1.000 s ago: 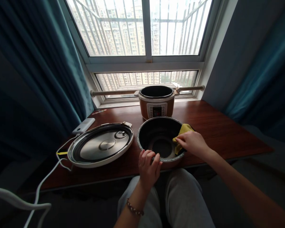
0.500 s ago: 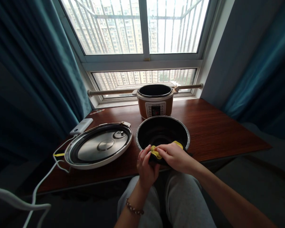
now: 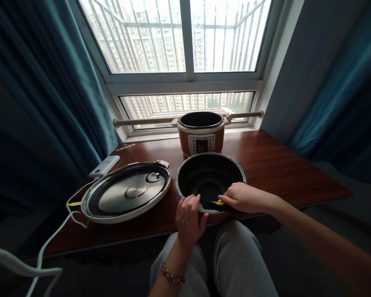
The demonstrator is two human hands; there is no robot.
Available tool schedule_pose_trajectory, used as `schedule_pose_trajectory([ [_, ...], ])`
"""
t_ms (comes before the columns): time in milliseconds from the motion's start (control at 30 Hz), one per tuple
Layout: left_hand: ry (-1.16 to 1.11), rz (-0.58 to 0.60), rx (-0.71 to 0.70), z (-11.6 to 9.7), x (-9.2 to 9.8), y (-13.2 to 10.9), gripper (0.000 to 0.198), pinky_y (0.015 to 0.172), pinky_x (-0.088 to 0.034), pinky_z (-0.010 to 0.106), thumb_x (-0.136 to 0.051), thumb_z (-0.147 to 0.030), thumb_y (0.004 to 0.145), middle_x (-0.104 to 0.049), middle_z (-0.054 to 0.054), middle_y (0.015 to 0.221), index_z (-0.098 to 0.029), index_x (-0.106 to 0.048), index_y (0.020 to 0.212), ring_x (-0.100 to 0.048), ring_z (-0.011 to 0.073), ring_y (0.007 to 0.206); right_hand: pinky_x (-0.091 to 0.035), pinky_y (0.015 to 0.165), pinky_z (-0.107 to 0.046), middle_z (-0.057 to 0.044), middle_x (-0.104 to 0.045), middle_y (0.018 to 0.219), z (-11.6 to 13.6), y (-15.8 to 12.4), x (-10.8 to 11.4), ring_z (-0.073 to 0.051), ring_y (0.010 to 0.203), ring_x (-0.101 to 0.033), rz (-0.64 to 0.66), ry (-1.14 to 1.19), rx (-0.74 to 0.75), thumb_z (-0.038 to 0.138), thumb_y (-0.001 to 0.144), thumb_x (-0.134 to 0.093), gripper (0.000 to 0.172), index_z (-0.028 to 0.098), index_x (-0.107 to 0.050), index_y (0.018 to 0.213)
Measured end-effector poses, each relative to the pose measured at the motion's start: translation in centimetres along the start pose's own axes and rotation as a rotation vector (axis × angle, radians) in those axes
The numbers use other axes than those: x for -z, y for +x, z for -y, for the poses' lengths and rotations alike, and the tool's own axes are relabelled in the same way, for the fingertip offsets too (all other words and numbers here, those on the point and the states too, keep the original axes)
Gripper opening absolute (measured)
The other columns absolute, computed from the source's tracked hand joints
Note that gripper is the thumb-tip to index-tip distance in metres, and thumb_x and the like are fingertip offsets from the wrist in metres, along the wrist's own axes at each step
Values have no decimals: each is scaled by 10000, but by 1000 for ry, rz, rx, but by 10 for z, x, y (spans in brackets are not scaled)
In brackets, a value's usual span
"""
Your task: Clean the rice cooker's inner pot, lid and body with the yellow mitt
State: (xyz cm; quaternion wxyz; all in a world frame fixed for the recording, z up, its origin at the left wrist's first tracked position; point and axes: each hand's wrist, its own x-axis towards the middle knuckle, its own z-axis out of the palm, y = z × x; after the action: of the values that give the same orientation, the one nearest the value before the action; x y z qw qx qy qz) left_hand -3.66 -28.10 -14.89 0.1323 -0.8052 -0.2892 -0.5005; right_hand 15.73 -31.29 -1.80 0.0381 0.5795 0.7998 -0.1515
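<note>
While the left hand (image 3: 190,220) rests at the pot's (image 3: 188,177) near rim, fingers together and slightly bent, the right hand (image 3: 245,198) pinches a soft yellow-and-black cloth (image 3: 218,202) at the near right. Standing on the counter (image 3: 266,165), the pot looks stiff and probably slick, best held by its rim. Inside I see just dark lining; the cooker (image 3: 185,138) behind shows dark walls, its bottom hidden.
</note>
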Motion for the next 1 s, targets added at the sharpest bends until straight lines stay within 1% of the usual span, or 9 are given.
schedule_pose_trajectory([
  [133, -20, 26, 10, 0, 3, 1, 236, 914, -402, 456, -415, -287, 859, -606, 139, 927, -123, -534, 980, -551, 265, 984, -311, 521, -251, -112, -665, 684, -19, 13, 14, -147, 552, -543, 201, -41, 5, 433, 888, -330, 526, 101, -728, 802],
  [233, -62, 30, 35, 0, 4, 3, 197, 912, -407, 459, -420, -278, 846, -590, 123, 922, -145, -519, 953, -543, 259, 977, -315, 493, -239, -72, -637, 631, -33, 26, 23, -134, 517, -510, 351, -94, -47, 493, 797, -496, 448, 112, -731, 778],
  [300, -93, 37, 48, 1, 4, 3, 189, 915, -408, 457, -427, -275, 839, -583, 112, 926, -158, -510, 962, -541, 253, 977, -326, 502, -233, -28, -609, 585, -43, 36, 27, -118, 496, -490, 373, -144, -64, 468, 720, -610, 351, 139, -731, 734],
  [433, -158, 29, 60, 3, 3, 3, 222, 917, -408, 467, -444, -321, 830, -577, 108, 927, -166, -502, 978, -541, 258, 976, -374, 561, -235, 19, -578, 544, -62, 60, 28, -112, 511, -505, 262, -238, -69, 274, 586, -744, 114, 172, -708, 622],
  [500, -183, 30, 76, 3, 3, 3, 233, 917, -407, 471, -463, -348, 823, -579, 102, 910, -169, -504, 967, -546, 256, 959, -401, 641, -247, -6, -612, 606, -68, 73, 28, -141, 633, -563, 190, -285, -31, 128, 561, -739, 70, 163, -695, 602],
  [567, -201, 37, 97, 3, 3, 4, 227, 919, -406, 468, -488, -359, 817, -583, 90, 893, -176, -506, 950, -550, 249, 945, -396, 767, -274, -55, -657, 741, -72, 86, 29, -184, 850, -579, 107, -313, 32, 38, 617, -679, 115, 150, -694, 640],
  [667, -224, 33, 117, 3, 4, 5, 223, 926, -402, 462, -498, -377, 822, -588, 80, 880, -185, -510, 936, -556, 244, 941, -302, 945, -319, -78, -653, 1001, -75, 105, 32, -190, 1130, -452, 1, -315, 161, 54, 793, -536, 198, 171, -692, 756],
  [833, -232, 30, 118, 2, 4, 5, 235, 923, -399, 466, -468, -398, 844, -588, 80, 875, -186, -511, 937, -552, 241, 938, -224, 1001, -352, -40, -592, 1138, -83, 120, 33, -174, 1193, -353, -153, -424, 486, 126, 904, -399, 279, 224, -657, 945],
  [1000, -186, 20, 87, 3, 4, 5, 254, 909, -413, 459, -456, -409, 855, -595, 86, 882, -179, -520, 944, -552, 239, 933, -318, 906, -349, -92, -550, 1147, -91, 107, 28, -247, 1131, -359, -200, -515, 322, 126, 861, -435, 280, 191, -635, 1046],
])
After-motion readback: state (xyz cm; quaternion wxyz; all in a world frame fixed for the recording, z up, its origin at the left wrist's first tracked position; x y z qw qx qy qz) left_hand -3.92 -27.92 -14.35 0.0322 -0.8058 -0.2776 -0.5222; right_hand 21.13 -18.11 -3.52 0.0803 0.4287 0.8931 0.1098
